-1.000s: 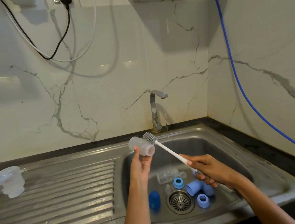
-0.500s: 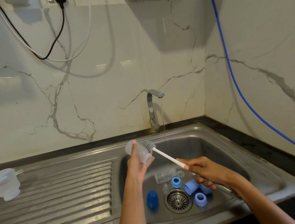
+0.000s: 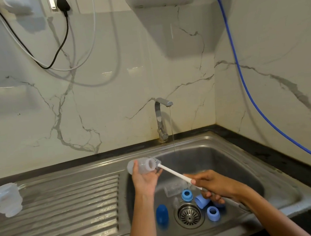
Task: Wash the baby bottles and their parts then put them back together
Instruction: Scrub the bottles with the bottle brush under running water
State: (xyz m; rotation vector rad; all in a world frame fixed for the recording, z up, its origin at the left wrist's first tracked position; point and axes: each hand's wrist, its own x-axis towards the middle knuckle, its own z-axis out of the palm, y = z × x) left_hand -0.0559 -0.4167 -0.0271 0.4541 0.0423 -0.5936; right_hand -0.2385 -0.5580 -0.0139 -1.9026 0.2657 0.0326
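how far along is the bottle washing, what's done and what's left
Possibly done: one clear part sits apart on the drainboard. In hand: the left hand holds a clear bottle on its side, and the right hand holds the brush with its bristles at the mouth. Left: another clear bottle, blue rings and caps lie in the sink. Nothing looks reassembled.

My left hand (image 3: 146,182) holds a clear bottle (image 3: 140,165) on its side, mouth toward my right hand (image 3: 215,186), whose white brush (image 3: 172,172) touches the rim. Below my hands lie blue rings (image 3: 212,213), a blue cap (image 3: 161,214) and another clear bottle (image 3: 175,188).
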